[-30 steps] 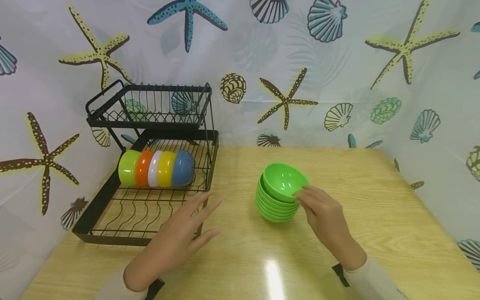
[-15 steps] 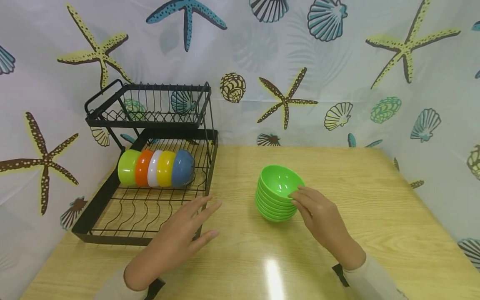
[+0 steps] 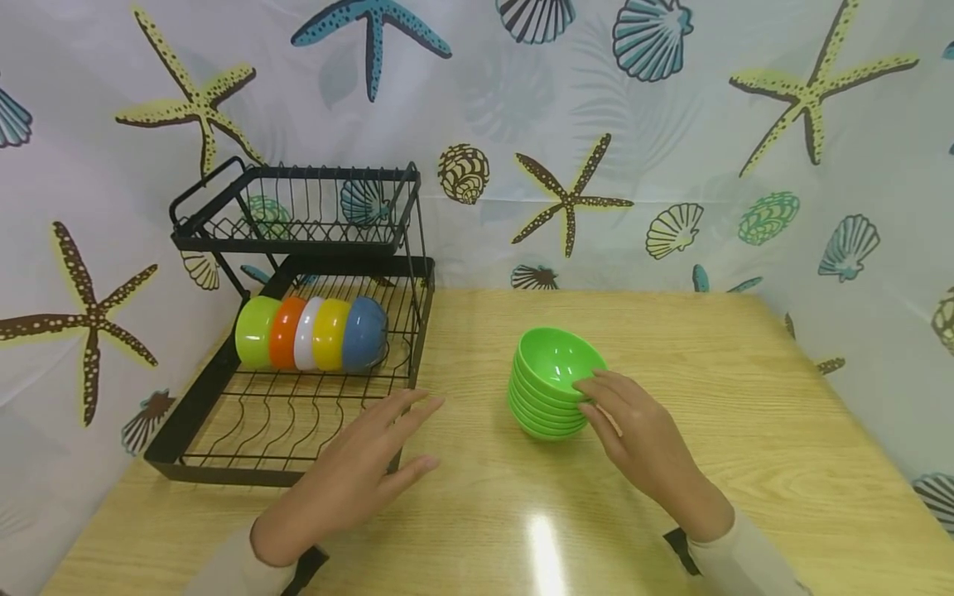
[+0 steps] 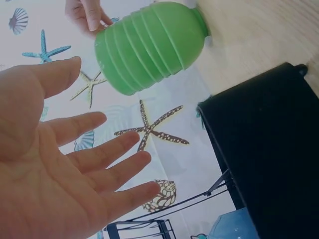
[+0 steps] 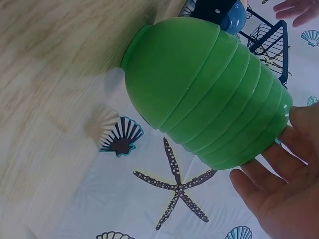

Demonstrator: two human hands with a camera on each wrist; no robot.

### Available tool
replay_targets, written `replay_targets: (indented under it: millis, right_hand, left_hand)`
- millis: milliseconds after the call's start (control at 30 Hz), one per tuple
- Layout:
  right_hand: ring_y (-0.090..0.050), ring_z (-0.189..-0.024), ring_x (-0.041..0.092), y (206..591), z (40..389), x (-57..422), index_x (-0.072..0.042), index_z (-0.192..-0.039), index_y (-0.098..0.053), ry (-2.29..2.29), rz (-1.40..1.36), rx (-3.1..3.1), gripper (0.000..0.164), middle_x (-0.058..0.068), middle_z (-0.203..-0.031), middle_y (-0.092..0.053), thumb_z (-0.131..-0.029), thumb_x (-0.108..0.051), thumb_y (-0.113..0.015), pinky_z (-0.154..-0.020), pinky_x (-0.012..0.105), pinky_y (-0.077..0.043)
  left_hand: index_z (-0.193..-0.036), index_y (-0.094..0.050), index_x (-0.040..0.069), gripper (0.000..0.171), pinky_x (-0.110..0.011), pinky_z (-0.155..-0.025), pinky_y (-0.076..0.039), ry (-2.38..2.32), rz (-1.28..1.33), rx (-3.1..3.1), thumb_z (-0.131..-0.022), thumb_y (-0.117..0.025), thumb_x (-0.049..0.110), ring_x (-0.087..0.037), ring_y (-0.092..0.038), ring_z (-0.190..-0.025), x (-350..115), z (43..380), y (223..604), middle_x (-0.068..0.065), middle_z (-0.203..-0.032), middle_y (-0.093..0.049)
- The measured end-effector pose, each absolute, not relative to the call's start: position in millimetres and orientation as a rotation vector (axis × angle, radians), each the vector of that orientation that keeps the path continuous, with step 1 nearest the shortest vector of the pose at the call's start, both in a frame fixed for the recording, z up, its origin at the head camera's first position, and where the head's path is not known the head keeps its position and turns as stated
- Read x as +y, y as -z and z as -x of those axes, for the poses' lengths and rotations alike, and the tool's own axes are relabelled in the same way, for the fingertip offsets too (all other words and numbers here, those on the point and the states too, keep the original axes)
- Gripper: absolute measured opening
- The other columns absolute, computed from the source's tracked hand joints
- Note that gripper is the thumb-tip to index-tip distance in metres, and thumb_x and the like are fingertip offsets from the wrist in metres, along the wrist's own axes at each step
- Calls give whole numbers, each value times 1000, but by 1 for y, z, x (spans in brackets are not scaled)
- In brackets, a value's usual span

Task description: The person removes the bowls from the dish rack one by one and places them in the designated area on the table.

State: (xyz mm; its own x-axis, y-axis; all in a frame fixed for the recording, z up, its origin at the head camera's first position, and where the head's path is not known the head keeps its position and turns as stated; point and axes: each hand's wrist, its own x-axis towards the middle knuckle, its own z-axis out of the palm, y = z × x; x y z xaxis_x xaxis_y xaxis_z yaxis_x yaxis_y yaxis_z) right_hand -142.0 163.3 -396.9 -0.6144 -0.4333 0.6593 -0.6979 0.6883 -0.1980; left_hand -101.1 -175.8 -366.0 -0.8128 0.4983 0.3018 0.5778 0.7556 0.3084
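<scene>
Several green bowls are nested in one upright stack (image 3: 547, 389) on the table, the top bowl (image 3: 559, 356) seated in the others. At the stack's near right side is my right hand (image 3: 633, 434), its fingertips right at the top rim and the thumb spread away from the fingers. In the right wrist view this hand (image 5: 284, 179) has its fingers slightly bent beside the rim. My left hand (image 3: 361, 476) holds nothing; it hovers palm inward by the rack's front right corner. Its fingers (image 4: 107, 152) are extended and spread in the left wrist view.
A black two-tier dish rack (image 3: 224, 476) stands on the left of the wooden table (image 3: 708, 372). Lime, orange, white, yellow and blue bowls (image 3: 311, 335) stand on edge in a row on its lower tier. A curtain (image 3: 671, 149) printed with starfish and shells hangs behind.
My right hand has lowered the top green bowl leftward into the stack, and its pinch on the rim has since loosened. The left hand has stayed nearly still.
</scene>
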Motion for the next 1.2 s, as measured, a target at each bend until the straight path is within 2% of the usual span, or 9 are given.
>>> replay_targets:
  millis: [233,367,433,567,733,900,1000,1133,1200]
  right_hand:
    - [-50,-124,37,396,133,168,-1,-132,-54,-580,-878,-2350,44,18,-130,-57,-96,-26,-58,-99,51,-46]
    - [-47,-127,37,397,127,170,-1,-139,-47,-585,-886,-2349,53,20,-135,-52,-100,-37,-49,-108,42,-39]
    - [-46,-128,37,397,124,170,-1,-141,-46,-592,-886,-2346,54,20,-137,-51,-100,-37,-49,-111,37,-36]
    - [-45,-128,37,397,118,172,-2,-142,-43,-597,-883,-2354,55,19,-139,-49,-99,-36,-52,-113,33,-32]
    - [-41,-131,35,396,113,174,-2,-144,-41,-570,-879,-2372,61,18,-142,-45,-101,-45,-42,-117,26,-23]
    - [-35,-136,34,394,107,176,-3,-146,-37,-556,-877,-2411,63,17,-148,-39,-99,-43,-47,-118,24,-16]
    - [-33,-138,35,394,102,178,-5,-148,-34,-550,-856,-2459,65,16,-150,-36,-97,-40,-53,-118,24,-14]
    - [-31,-138,35,393,97,178,-7,-149,-33,-526,-835,-2489,68,15,-151,-35,-93,-34,-61,-118,26,-15]
    - [-31,-139,35,394,96,179,-7,-149,-33,-517,-828,-2496,69,14,-151,-35,-93,-34,-62,-119,27,-16]
  left_hand:
    - [-145,-42,15,64,-52,-105,-40,553,908,-2765,-91,-64,41,-32,-43,-132,-173,109,360,-12,-143,-45]
    - [-145,-42,16,63,-50,-105,-41,573,913,-2772,-91,-64,39,-30,-43,-132,-175,115,353,-11,-144,-45]
    - [-145,-40,14,63,-50,-106,-40,607,904,-2768,-92,-64,38,-30,-42,-132,-178,118,348,-11,-144,-44]
    - [-146,-37,11,64,-53,-109,-35,705,854,-2758,-93,-63,34,-32,-37,-135,-185,128,336,-13,-147,-42]
    - [-147,-35,9,64,-57,-109,-33,818,733,-2787,-94,-62,32,-36,-34,-137,-192,145,328,-15,-150,-36]
    - [-147,-34,6,64,-59,-109,-31,916,629,-2793,-95,-61,31,-38,-29,-139,-200,163,329,-17,-152,-32]
    - [-147,-33,5,63,-62,-104,-36,938,578,-2797,-96,-59,30,-40,-32,-137,-207,175,329,-20,-151,-31]
    - [-148,-30,2,63,-64,-101,-38,933,504,-2844,-97,-57,28,-44,-34,-133,-219,189,326,-25,-150,-30]
    - [-149,-28,1,65,-65,-104,-34,929,467,-2883,-98,-56,29,-46,-30,-135,-223,195,324,-26,-150,-28]
